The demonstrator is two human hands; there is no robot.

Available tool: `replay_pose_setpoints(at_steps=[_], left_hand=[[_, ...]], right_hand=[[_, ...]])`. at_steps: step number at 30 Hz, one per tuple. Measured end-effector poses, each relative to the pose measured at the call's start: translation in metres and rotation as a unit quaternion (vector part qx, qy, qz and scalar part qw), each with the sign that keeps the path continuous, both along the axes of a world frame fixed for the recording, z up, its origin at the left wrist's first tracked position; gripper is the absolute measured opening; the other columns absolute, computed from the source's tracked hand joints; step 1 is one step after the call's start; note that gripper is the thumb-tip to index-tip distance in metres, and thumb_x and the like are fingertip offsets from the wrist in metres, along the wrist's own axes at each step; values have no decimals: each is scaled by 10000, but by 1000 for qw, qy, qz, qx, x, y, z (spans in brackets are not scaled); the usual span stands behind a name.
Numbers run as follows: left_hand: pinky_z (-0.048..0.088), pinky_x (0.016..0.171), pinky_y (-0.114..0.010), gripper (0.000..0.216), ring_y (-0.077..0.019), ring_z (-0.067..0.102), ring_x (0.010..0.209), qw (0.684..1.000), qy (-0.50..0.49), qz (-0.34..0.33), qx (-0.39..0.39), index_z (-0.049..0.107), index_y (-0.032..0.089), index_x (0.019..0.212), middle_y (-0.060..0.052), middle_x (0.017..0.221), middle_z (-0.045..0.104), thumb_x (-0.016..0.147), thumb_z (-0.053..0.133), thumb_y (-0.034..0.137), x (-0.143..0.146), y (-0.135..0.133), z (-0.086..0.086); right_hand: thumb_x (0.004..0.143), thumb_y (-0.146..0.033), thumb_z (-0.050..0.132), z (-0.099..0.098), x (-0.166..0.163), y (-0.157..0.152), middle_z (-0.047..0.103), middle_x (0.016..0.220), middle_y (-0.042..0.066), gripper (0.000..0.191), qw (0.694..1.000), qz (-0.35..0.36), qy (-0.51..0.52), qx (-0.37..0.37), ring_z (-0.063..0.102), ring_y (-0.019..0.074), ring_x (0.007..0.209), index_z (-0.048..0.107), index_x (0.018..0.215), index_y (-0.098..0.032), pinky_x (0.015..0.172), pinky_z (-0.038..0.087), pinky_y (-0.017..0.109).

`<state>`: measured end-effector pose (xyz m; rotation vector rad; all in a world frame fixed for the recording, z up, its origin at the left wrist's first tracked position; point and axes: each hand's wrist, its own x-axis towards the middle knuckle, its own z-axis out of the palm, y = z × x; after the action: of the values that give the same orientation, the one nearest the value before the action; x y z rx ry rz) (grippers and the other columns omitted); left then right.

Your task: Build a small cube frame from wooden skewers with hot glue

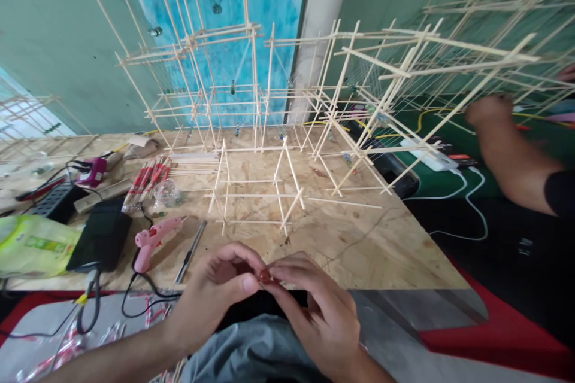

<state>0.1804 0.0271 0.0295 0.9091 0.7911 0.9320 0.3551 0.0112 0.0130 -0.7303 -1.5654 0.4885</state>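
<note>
My left hand (pixel 215 290) and my right hand (pixel 314 305) meet over my lap at the near edge of the wooden board (pixel 359 239). Both pinch one small dark red bead-like thing (pixel 265 276) between fingertips; I cannot make out what it is. A small open frame of thin wooden sticks (pixel 256 188) stands on the board just beyond my hands. Behind it a larger lattice of sticks (pixel 215 84) rises toward the wall.
A pink glue gun (pixel 155 239) lies left of my hands, beside a black box (pixel 101 233), red-wrapped stick packs (pixel 146 182) and a metal blade (pixel 191 251). Another person's arm (pixel 507 143) reaches into the big stick lattice (pixel 426 66) at right. Cables and a white power strip (pixel 429 155) lie there.
</note>
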Motion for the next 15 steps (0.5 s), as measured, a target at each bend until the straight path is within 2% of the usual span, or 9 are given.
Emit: replay_pose_setpoints(at_steps=[5,7,10,12,15], left_hand=[[454,735,-233,242,-121,572,763,999,29,11,-17,707,177,822,5,781,656,793,883,339,2,0,0],[458,762,-249,247,-136,578,792,1000,30,6,4,709,181,838,-3,804,660,807,868,367,2,1,0],[459,790,-285,300,-176,589,856,998,38,9,54,734,197,960,-37,875,680,916,725,494,-1,3,1],[455,803,-296,321,-192,593,893,993,80,20,88,738,207,1034,-50,918,687,950,670,510,-3,5,2],[448,828,-300,264,-199,604,921,980,146,5,138,745,206,1020,-61,972,705,905,750,443,-3,7,3]], right_hand=[[887,4,687,-1,-2,-1,793,967,54,407,1000,6,-4,6,759,204,848,719,1201,-253,723,647,324],[895,-8,684,-3,-3,-1,789,978,51,432,1000,2,-1,-3,752,199,851,710,1235,-273,730,645,324],[904,-60,696,-6,-3,1,777,966,38,440,998,-8,23,-56,740,184,832,691,1280,-288,740,641,310],[919,-111,699,-4,-2,3,771,942,35,348,994,-14,44,-98,732,175,809,722,1224,-276,730,635,294],[922,-167,715,3,0,7,770,910,38,174,989,-10,58,-132,725,172,793,771,1062,-254,709,623,274]])
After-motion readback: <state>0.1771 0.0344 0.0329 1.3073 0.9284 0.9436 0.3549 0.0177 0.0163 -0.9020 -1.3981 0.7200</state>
